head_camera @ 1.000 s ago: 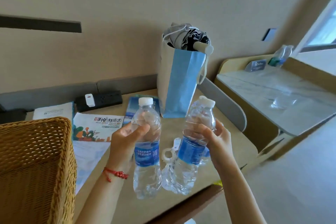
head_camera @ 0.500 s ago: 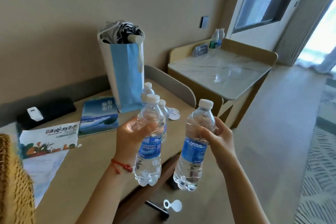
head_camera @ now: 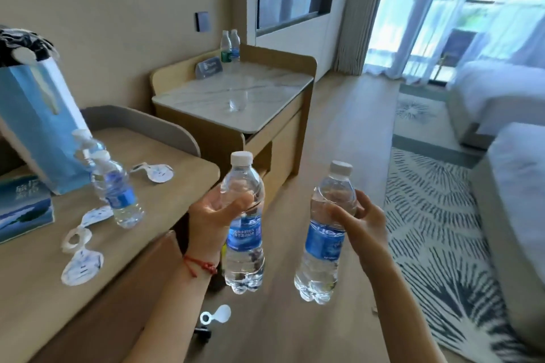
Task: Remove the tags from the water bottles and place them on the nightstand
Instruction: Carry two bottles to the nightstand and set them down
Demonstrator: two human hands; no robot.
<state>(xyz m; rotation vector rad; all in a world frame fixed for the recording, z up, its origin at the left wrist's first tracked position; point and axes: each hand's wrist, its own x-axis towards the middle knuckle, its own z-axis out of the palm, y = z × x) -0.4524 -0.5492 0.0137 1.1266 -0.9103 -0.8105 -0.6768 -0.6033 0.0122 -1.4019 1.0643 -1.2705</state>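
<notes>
My left hand (head_camera: 212, 215) grips a clear water bottle (head_camera: 243, 233) with a blue label and white cap, upright, out past the desk's edge. My right hand (head_camera: 365, 218) holds a second, similar bottle (head_camera: 324, 242) beside it, over the wooden floor. Neither bottle has a tag on its neck. Two more bottles (head_camera: 113, 186) stand on the desk (head_camera: 182, 186) at the left. Several white paper tags (head_camera: 82, 267) lie loose on the desk, and one tag (head_camera: 216, 315) lies on the floor below my hands.
A marble-topped cabinet (head_camera: 265, 115) stands ahead with two bottles (head_camera: 230, 46), a card and a glass (head_camera: 238, 100). A blue paper bag (head_camera: 32, 115) and a booklet (head_camera: 23, 209) sit on the desk. Right are a patterned rug (head_camera: 436, 209) and white beds (head_camera: 513, 174).
The view has swung right, from the desk toward the room and beds. Both hands have carried their bottles off the desk and out over the floor.
</notes>
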